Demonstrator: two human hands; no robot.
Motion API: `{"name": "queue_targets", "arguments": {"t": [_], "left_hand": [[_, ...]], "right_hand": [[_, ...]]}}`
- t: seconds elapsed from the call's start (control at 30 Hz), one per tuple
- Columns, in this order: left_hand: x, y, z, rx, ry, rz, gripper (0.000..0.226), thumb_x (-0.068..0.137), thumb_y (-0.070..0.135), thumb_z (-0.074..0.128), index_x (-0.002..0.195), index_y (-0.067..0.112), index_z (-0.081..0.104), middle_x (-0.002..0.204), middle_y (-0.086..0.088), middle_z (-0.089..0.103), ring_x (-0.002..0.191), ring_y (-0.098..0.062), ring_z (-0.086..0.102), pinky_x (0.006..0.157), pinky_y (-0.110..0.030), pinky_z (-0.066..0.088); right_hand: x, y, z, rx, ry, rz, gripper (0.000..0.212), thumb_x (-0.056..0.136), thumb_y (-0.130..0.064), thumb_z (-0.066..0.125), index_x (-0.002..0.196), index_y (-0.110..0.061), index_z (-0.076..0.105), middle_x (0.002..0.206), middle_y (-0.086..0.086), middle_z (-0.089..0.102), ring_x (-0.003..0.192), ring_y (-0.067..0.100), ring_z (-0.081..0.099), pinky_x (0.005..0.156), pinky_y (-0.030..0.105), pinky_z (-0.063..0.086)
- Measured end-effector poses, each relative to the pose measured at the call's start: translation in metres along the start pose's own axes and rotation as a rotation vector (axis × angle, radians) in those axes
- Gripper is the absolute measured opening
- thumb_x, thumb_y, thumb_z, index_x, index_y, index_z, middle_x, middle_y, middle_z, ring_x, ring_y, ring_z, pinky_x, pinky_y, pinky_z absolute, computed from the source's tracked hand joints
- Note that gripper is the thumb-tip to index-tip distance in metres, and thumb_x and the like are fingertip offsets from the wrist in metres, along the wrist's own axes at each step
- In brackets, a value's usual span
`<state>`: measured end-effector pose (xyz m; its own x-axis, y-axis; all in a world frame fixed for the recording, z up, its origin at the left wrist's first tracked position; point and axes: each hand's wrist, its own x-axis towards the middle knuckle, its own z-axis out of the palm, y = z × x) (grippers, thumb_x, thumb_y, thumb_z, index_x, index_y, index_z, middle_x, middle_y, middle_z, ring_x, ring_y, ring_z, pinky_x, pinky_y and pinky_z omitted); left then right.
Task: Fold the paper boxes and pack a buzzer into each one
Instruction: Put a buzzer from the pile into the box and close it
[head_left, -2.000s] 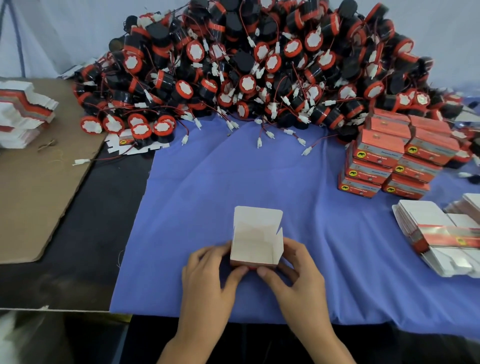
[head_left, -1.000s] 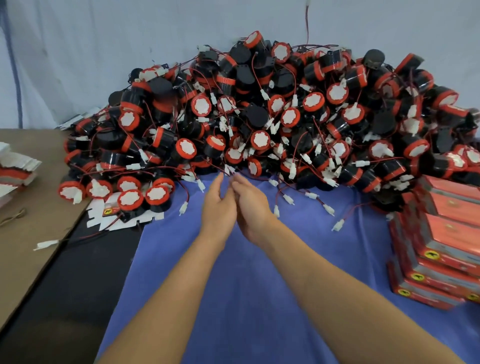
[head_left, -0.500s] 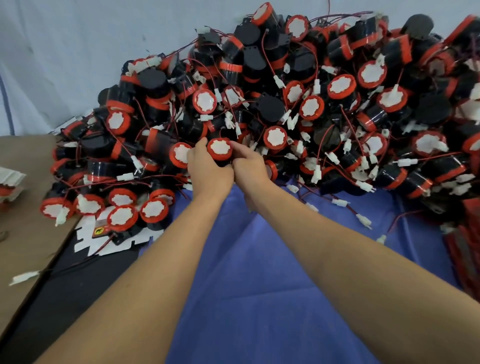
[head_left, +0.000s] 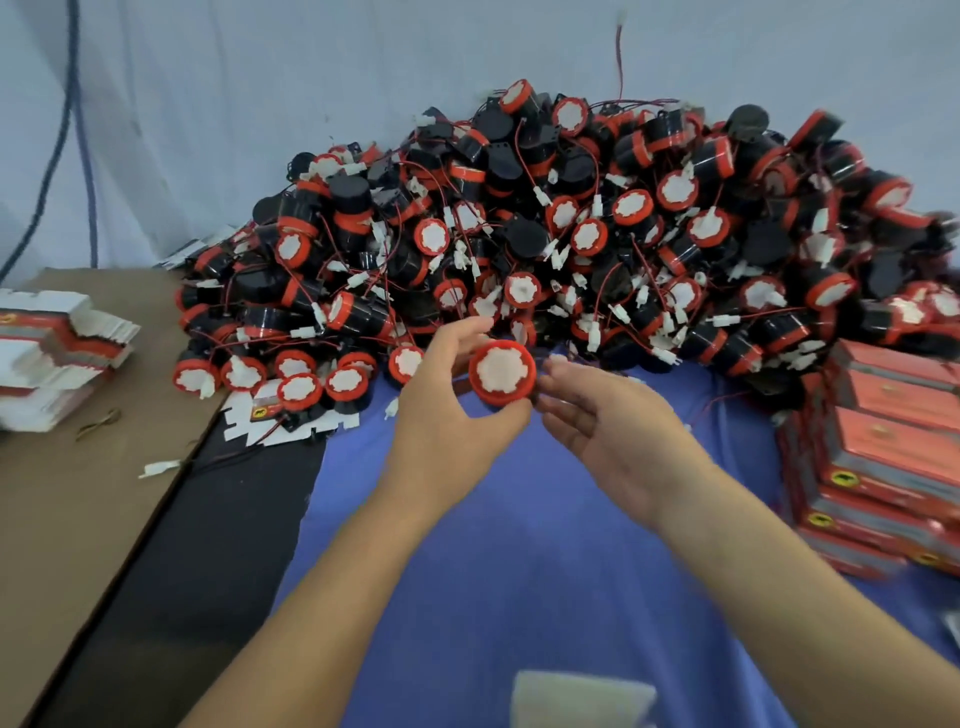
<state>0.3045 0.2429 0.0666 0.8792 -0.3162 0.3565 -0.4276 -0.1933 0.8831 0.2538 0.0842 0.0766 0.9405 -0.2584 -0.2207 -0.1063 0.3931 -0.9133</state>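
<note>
At 6 o'clock, nearest, a blurred white folded paper box (head_left: 582, 696) is seen on the blue cloth (head_left: 519, 571). At centre, a red-rimmed buzzer (head_left: 502, 371) is pinched by the left hand (head_left: 449, 410), thumb below, fingers above. The right hand (head_left: 613, 421) is held just beside it at 3 o'clock, fingers loosely spread, gripping nothing. Packed red boxes (head_left: 893, 457) are stacked at 3 o'clock; flat box blanks (head_left: 57, 358) lie at 9 o'clock. The buzzer heap (head_left: 597, 239) is piled at 12 o'clock.

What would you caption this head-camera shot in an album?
Left hand lifts one red-capped buzzer from the pile; right hand open beside it.
</note>
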Motion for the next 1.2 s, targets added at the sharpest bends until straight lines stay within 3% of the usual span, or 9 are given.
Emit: {"name": "queue_targets", "arguments": {"t": [0.1,0.2,0.33,0.47,0.67,0.83,1.0,1.1,1.2], "left_hand": [[-0.039,0.024,-0.014,-0.04,-0.216,0.07,0.062,0.08,0.009,0.079,0.131,0.032,0.053,0.124,0.021,0.064,0.122,-0.003,0.061,0.103,-0.017,0.047],[-0.074,0.041,-0.024,0.019,-0.341,0.094,0.058,0.074,0.014,0.073,0.125,0.036,0.058,0.123,0.026,0.064,0.123,-0.003,0.061,0.103,-0.015,0.046],[-0.107,0.056,-0.035,0.109,-0.412,0.127,0.057,0.072,0.013,0.075,0.123,0.038,0.062,0.123,0.029,0.063,0.122,0.0,0.059,0.102,-0.011,0.044],[-0.134,0.064,-0.037,0.191,-0.492,0.121,0.058,0.073,0.012,0.08,0.122,0.038,0.064,0.12,0.027,0.065,0.12,-0.003,0.058,0.1,-0.015,0.045],[-0.163,0.073,-0.027,0.364,-0.618,0.196,0.044,0.075,0.013,0.075,0.117,0.027,0.069,0.11,0.017,0.069,0.103,-0.005,0.05,0.09,-0.013,0.038],[-0.177,0.074,-0.02,0.478,-0.7,0.237,0.051,0.078,0.057,0.055,0.115,0.024,0.067,0.109,0.011,0.067,0.097,-0.013,0.053,0.092,-0.018,0.038],[-0.188,0.05,-0.014,0.651,-0.72,0.234,0.048,0.088,0.016,0.062,0.135,0.025,0.058,0.132,0.009,0.046,0.124,-0.015,0.04,0.107,-0.034,0.038],[-0.199,0.037,-0.012,0.723,-0.752,0.283,0.058,0.091,0.006,0.055,0.144,0.028,0.052,0.143,0.011,0.045,0.136,-0.014,0.033,0.103,-0.035,0.037],[-0.207,0.029,-0.01,0.825,-0.725,0.343,0.052,0.091,0.003,0.05,0.136,0.03,0.051,0.141,0.018,0.049,0.134,-0.013,0.035,0.093,-0.031,0.037]], "right_hand": [[-0.033,-0.008,-0.013,-0.009,0.019,0.106,0.015,0.097,-0.019,0.066,0.099,-0.01,0.077,0.087,0.0,0.075,0.068,0.008,0.066,0.063,0.02,0.051],[-0.069,-0.014,-0.027,-0.074,-0.006,0.021,0.015,0.098,-0.01,0.064,0.101,-0.01,0.078,0.079,-0.003,0.067,0.066,0.008,0.055,0.056,0.016,0.048],[-0.117,-0.018,-0.036,-0.155,0.036,-0.155,0.011,0.098,-0.009,0.065,0.093,-0.013,0.073,0.074,-0.003,0.063,0.064,0.008,0.061,0.06,0.016,0.052],[-0.156,-0.01,-0.036,-0.5,0.08,-0.346,0.006,0.1,-0.008,0.063,0.099,-0.013,0.067,0.075,0.005,0.069,0.07,0.015,0.072,0.067,0.02,0.058],[-0.188,0.013,-0.035,-0.799,0.102,-0.413,0.013,0.102,-0.017,0.061,0.09,-0.015,0.06,0.077,0.001,0.073,0.071,0.014,0.074,0.071,0.032,0.062],[-0.197,0.027,-0.039,-0.968,0.098,-0.385,0.018,0.101,-0.019,0.06,0.084,-0.022,0.062,0.077,-0.006,0.074,0.074,0.013,0.073,0.077,0.047,0.06],[-0.198,0.046,-0.047,-1.149,0.082,-0.343,0.019,0.099,-0.024,0.064,0.081,-0.028,0.064,0.073,-0.015,0.071,0.067,0.01,0.067,0.06,0.02,0.052],[-0.2,0.057,-0.048,-1.271,0.059,-0.422,0.008,0.101,-0.021,0.061,0.093,-0.023,0.061,0.072,-0.005,0.067,0.071,0.02,0.064,0.066,0.036,0.053],[-0.199,0.06,-0.048,-1.357,0.111,-0.48,0.018,0.098,-0.02,0.066,0.084,-0.015,0.054,0.071,0.001,0.064,0.072,0.029,0.06,0.064,0.043,0.05]]}}
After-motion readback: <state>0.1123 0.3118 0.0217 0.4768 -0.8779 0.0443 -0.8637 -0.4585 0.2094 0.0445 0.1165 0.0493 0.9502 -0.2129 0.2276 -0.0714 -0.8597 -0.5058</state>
